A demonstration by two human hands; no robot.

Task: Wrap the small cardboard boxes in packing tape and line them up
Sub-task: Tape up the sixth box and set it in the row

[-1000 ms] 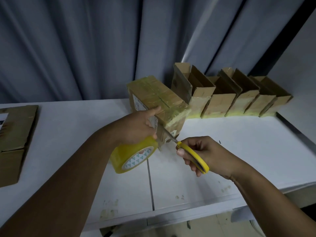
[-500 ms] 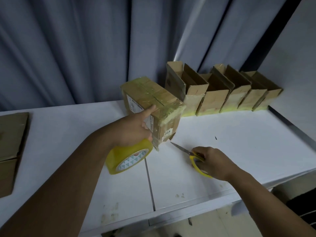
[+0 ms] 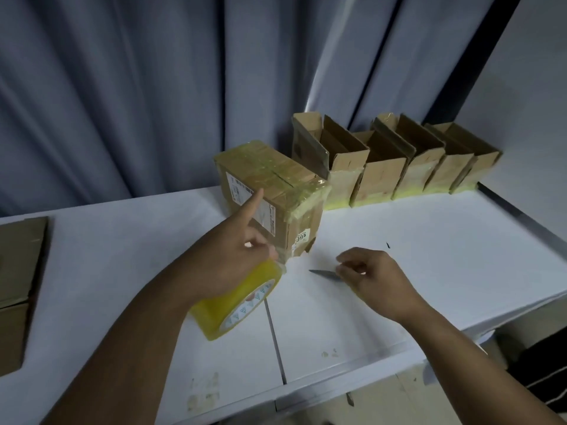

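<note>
Grey curtains [image 3: 122, 87] hang behind the white table [image 3: 429, 228], where a taped box [image 3: 276, 179] stands beside a row of open boxes [image 3: 383, 176]. The left hand [image 3: 227, 265] grips the tape roll [image 3: 239, 305] just below the box, its forefinger [image 3: 251, 204] stretched against the labelled side. The right hand [image 3: 377, 280] lies loosely curled over the scissors [image 3: 323, 273]. I cannot tell whether it grips them.

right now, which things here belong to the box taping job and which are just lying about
In the job: taped box; tape roll in the left hand; scissors under the right hand; row of open boxes.
Lying about: flat cardboard at far left.
</note>
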